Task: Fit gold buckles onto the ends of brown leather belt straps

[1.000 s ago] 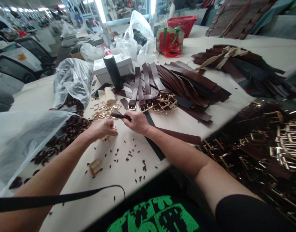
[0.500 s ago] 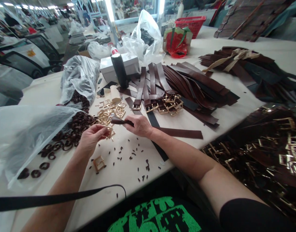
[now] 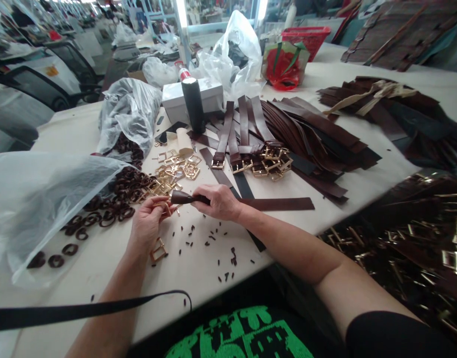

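My left hand (image 3: 150, 219) pinches a gold buckle (image 3: 164, 208) just left of the strap's end. My right hand (image 3: 217, 201) is wrapped round a dark brown leather strap (image 3: 181, 197), whose folded end points at the buckle; its long tail (image 3: 284, 204) lies to the right. Strap end and buckle are very close; whether they touch is unclear. Beyond my hands is a pile of gold buckles (image 3: 172, 171). A loose buckle (image 3: 158, 250) rests below my left hand. Several small dark pieces (image 3: 212, 237) are scattered over the table.
Brown leather rings (image 3: 127, 186) spill from a plastic bag (image 3: 129, 112) at left. A black bottle (image 3: 193, 104) stands before a white box (image 3: 168, 99). Buckled straps (image 3: 224, 134) and a strap bundle (image 3: 314, 132) lie beyond my right hand. More buckled straps (image 3: 396, 238) fill the lower right.
The view has shifted, so most table items appear further right. My left hand has come up closer to the strap end with its buckle. My right hand still holds the strap.
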`<state>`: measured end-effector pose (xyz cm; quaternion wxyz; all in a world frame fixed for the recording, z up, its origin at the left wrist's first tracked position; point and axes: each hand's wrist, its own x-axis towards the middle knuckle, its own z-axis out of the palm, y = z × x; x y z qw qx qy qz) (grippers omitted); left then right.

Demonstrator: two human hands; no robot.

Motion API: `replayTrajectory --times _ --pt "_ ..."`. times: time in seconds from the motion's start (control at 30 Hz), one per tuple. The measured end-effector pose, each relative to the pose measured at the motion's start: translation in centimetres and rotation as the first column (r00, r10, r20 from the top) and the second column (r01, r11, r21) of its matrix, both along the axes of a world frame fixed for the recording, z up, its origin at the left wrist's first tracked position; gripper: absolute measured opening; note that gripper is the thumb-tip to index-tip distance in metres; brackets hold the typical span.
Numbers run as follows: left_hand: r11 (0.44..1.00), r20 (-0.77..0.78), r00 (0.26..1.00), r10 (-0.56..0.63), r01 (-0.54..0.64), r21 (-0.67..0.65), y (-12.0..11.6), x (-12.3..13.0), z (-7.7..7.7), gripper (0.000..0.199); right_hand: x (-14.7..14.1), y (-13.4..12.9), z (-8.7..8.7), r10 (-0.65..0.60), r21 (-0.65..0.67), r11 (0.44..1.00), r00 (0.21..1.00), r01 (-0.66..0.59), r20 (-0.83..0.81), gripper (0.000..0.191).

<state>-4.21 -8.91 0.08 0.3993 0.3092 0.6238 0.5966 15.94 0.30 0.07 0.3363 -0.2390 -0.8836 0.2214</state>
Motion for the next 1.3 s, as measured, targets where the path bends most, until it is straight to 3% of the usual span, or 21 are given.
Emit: replayTrajectory --times 0.1,0.27,0.47,0.57,0.8,1.03,1.3 --pt "0.998 0.089 0.996 -0.001 0.007 -0.064 -0.1 -0.1 0.2 0.031 0.0 -0.1 -0.1 0.004 0.009 1.0 1.0 -0.004 -0.014 0.012" --pt "0.984 0.051 0.998 -0.048 0.056 -0.168 -0.3 0.1 1.0 0.036 -0.1 -0.3 -0.1 0.029 0.013 1.0 0.999 -0.029 -0.015 0.012" --pt "0.97 0.313 0.949 0.028 0.049 -0.237 0.1 0.7 2.4 0.035 -0.1 -0.4 -0.1 0.033 -0.022 0.999 0.999 -0.032 0.005 0.012" --pt "0.961 0.373 0.925 0.077 0.03 -0.275 0.1 0.7 2.6 0.035 -0.1 -0.4 0.0 0.028 -0.03 0.999 0.999 -0.028 0.016 0.012" --pt "0.989 0.411 0.911 0.039 0.023 -0.145 0.1 0.6 1.6 0.021 -0.1 -0.4 0.1 0.015 -0.041 0.999 0.998 -0.013 0.055 0.012" --pt "0.999 0.339 0.94 -0.041 0.037 0.017 0.2 1.3 1.2 0.037 -0.3 -0.6 0.0 0.004 0.045 0.999 0.994 -0.009 0.111 0.014" --pt "0.989 0.32 0.938 -0.132 0.105 0.099 -0.1 3.0 0.9 0.055 -0.7 -1.0 0.7 -0.079 0.151 0.988 0.962 0.04 0.262 0.021"
